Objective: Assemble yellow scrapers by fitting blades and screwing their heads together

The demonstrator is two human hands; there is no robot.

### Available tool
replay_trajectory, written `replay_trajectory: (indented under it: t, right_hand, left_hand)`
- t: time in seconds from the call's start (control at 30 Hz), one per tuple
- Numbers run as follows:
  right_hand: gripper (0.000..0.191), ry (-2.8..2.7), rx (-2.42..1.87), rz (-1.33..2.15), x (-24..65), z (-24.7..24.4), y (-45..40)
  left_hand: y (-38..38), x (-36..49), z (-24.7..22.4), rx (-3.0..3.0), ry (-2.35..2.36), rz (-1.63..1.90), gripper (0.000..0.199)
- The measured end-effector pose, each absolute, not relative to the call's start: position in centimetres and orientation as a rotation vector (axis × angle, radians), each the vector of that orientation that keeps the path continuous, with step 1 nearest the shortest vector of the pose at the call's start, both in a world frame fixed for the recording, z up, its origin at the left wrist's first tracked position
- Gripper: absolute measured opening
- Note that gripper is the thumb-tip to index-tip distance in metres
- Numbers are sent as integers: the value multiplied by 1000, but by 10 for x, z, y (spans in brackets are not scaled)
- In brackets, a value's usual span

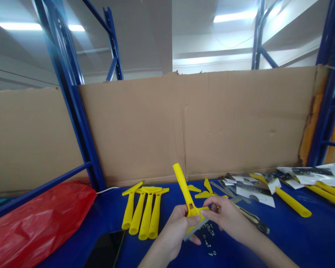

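Note:
A yellow plastic scraper (183, 188) is held up over the table, its tubular handle tilted up and to the left. Along the lower edge of its wide head runs a grey blade (195, 229). My left hand (176, 227) is closed around the left side of the head, thumb on its face. At the head's right end, the thumb and fingers of my right hand (226, 215) are pinched together; whether a small part is also between them is hidden. Small screws and nuts (208, 238) lie scattered on the blue table (229, 249) below the hands.
Several yellow scraper handles (146, 217) lie in a row at left, near a dark phone-like slab (105, 249) and red plastic bag (41, 223). Behind my hands are loose yellow pieces (203, 194) and metal strips (225, 188). Printed packets (254, 191) lie right; cardboard (145, 126) stands behind.

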State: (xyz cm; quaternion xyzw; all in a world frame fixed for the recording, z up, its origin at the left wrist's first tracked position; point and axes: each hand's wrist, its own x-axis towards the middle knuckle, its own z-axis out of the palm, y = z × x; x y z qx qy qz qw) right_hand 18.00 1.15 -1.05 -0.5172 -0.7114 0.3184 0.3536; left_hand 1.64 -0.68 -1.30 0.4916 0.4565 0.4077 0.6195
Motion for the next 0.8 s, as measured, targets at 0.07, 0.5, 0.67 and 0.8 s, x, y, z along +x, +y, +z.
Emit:
replay_trajectory:
  t: [0.07,0.5,0.67,0.8]
  right_hand:
    - [17,-1815,-1295,886,181,-13,13]
    - [31,-2041,-1575,-141,275,-33,10]
    - [33,-1999,-1608,-5,287,-48,5]
    - [32,-1871,-1420,112,276,-33,-6]
  left_hand:
    - [-7,16,-13,1122,1062,941,34]
    - [-3,15,-9,936,1187,1014,27]
    - [3,16,-17,904,1230,1083,20]
    - [9,16,-24,953,1252,1139,15]
